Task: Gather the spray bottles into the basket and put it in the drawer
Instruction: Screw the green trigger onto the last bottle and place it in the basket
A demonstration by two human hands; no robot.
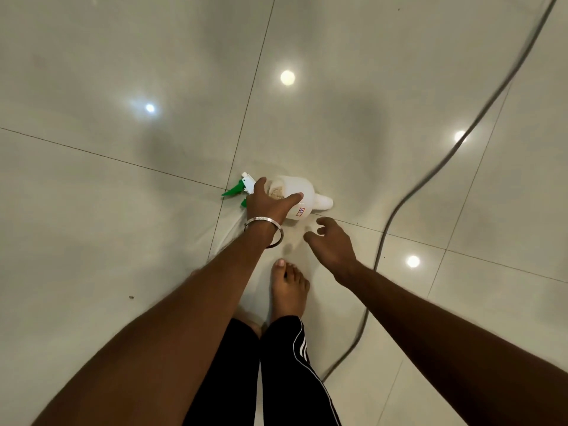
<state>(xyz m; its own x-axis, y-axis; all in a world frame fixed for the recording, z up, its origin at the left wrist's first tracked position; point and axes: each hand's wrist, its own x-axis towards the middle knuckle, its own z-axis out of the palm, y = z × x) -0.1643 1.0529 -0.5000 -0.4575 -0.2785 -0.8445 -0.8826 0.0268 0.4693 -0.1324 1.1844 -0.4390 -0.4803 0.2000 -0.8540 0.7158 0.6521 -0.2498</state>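
Bottle (296, 192) white, on its side on glossy tiled floor (123, 210), at crossing of grout lines; green trigger nozzle (238, 187) points away on its left end. Left hand (267, 202), metal bangle (264, 230) on wrist, spread over bottle, fingers (292, 198) touching its top, grip not closed around it. Right hand (333, 244) just beside bottle, near side, fingers loosely curled, holding nothing. Bare foot (289, 287) near bottle, below hands. Grey cable (430, 167) runs across floor, right of bottle

Spray bottle (299, 195) on floor (123, 210) ahead of foot (289, 290) — cable (430, 176) to its right.
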